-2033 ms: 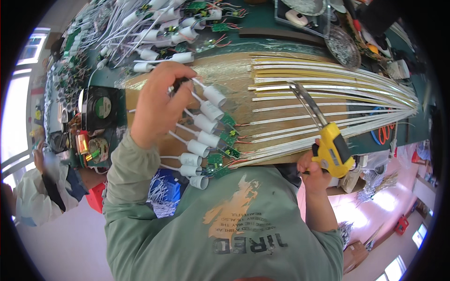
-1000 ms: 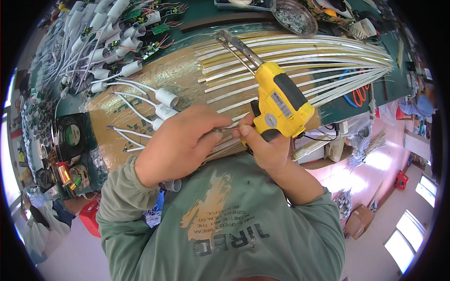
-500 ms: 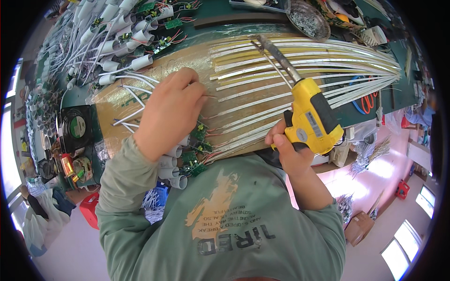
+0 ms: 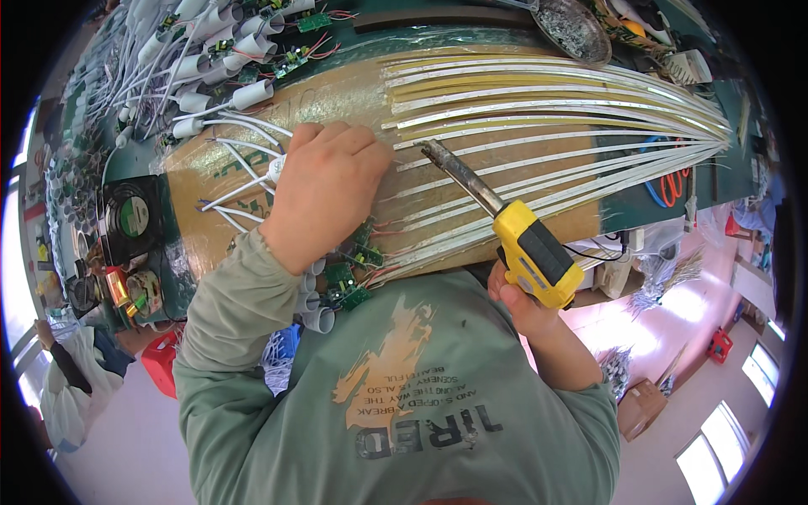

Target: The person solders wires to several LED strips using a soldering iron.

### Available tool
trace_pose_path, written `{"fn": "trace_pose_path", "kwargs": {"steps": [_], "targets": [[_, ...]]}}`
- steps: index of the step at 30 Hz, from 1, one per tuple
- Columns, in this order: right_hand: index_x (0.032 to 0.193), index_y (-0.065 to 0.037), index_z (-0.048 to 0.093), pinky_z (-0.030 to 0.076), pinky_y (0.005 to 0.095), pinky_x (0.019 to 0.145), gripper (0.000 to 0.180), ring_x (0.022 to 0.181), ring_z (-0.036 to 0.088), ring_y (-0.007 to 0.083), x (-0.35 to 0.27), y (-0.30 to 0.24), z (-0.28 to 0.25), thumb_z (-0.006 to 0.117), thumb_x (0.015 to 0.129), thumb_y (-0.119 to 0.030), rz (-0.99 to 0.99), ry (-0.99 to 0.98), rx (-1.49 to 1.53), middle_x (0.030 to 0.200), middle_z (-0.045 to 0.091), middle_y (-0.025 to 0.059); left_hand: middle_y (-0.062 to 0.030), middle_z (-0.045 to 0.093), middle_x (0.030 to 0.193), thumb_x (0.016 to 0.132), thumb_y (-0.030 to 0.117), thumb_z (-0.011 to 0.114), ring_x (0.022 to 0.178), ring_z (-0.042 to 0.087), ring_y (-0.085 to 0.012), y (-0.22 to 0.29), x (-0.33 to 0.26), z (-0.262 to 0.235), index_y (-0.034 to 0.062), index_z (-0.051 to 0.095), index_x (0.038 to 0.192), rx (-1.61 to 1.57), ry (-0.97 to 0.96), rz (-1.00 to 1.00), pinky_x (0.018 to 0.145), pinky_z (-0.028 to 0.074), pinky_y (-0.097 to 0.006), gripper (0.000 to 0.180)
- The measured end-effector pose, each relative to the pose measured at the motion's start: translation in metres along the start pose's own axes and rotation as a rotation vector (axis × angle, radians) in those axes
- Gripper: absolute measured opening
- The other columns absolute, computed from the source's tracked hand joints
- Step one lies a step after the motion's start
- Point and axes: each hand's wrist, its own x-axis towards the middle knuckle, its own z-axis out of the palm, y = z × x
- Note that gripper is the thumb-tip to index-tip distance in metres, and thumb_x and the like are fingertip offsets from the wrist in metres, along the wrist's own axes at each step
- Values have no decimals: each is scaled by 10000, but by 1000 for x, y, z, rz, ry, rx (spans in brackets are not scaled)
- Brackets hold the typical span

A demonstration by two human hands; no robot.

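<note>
My left hand [image 4: 328, 189] is closed, back upward, over a white plastic tube [image 4: 276, 169] whose end shows beside the knuckles. The fingertips are hidden behind the hand. In my right hand [image 4: 523, 305] is a yellow and black soldering gun [image 4: 539, 257], its long metal barrel tilted up and left. The barrel's tip lies over the flat white LED strips [image 4: 497, 157], which fan out across a brown cardboard sheet [image 4: 290, 105]. Below my left hand, several green circuit boards [image 4: 345, 286] with thin wires lie at the strip ends, next to white tubes [image 4: 316, 320].
White tubes with cables and boards [image 4: 252, 94] are piled at the far left. A black fan [image 4: 133, 217] and a solder spool [image 4: 118, 288] stand at the left edge. At the back lies a round metal dish [image 4: 572, 32]. Orange-handled scissors [image 4: 671, 187] lie at right.
The soldering gun has swung down and left, bringing its tip closer to my left hand. My left hand has shifted slightly right, and the white tube end now shows beside it.
</note>
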Motion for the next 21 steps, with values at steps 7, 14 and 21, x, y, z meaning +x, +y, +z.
{"fn": "trace_pose_path", "kwargs": {"steps": [7, 14, 21], "targets": [[1197, 47, 571, 486, 304, 684, 416, 734, 609, 171, -12, 15, -4, 747, 878, -153, -15, 36, -139, 853, 647, 67, -37, 576, 817, 783, 114, 597, 854, 593, -238, 2, -7, 3, 103, 647, 885, 6, 56, 55, 825, 426, -379, 114], [1189, 50, 586, 491, 318, 691, 422, 747, 614, 193, -15, 19, -7, 747, 869, -173, 29, 19, -206, 871, 650, 73, -47, 548, 849, 762, 105, 608, 881, 573, -241, 5, -11, 5, 91, 631, 883, 51, 35, 51, 862, 426, -388, 125], [1065, 12, 641, 496, 335, 673, 293, 729, 623, 236, -10, 12, -6, 735, 861, -177, -44, 25, -267, 857, 649, 85, -41, 583, 847, 751, 100, 620, 869, 597, -244, 4, -15, 5, 93, 666, 910, -3, 104, 51, 872, 441, -384, 166]]}}
